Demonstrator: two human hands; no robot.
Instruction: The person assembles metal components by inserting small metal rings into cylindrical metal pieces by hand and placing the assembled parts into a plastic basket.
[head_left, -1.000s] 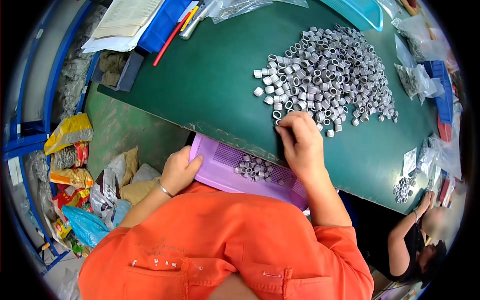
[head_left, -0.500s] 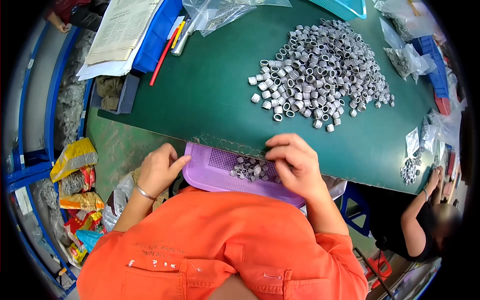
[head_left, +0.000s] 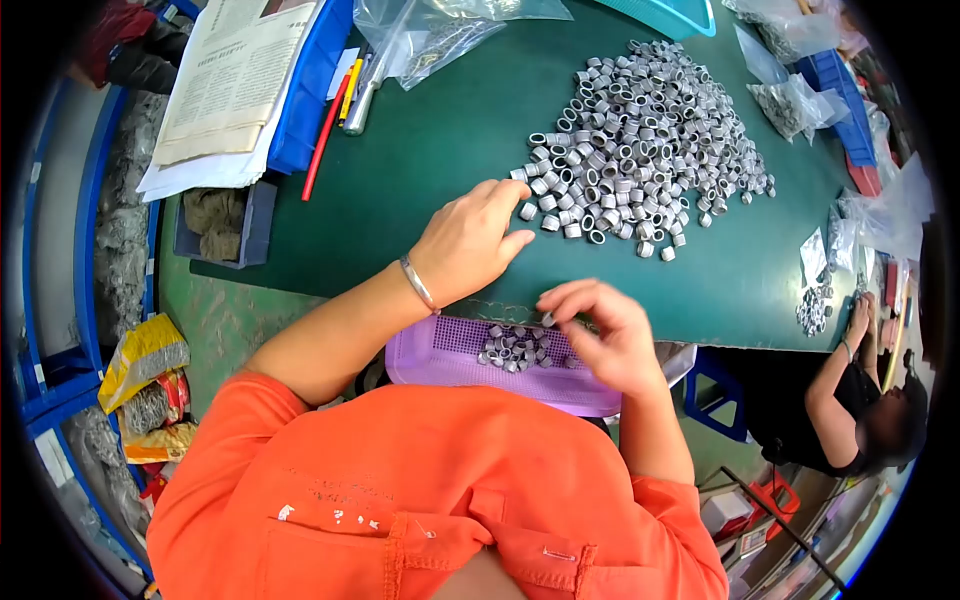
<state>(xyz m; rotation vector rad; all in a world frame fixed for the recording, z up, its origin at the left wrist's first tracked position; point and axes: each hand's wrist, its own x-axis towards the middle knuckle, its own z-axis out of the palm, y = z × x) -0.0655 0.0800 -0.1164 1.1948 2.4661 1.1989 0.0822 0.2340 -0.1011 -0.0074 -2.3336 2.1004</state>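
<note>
My left hand reaches over the green table, its fingertips at the left edge of a heap of small grey metal rings. Its thumb and forefinger are apart, and no ring shows between them. At the table's near edge, my right hand pinches one small grey ring between thumb and fingers. Below it, a purple perforated basket sits under the table edge with several grey rings lying inside.
A blue tray with papers, a grey bin, a red pen and plastic bags lie left and at the back. Another person sits at the right. A teal basket stands at the far edge.
My left hand has moved from beside the basket up and right to the heap's edge. A ring now shows in my right hand's fingertips. The view has shifted slightly.
</note>
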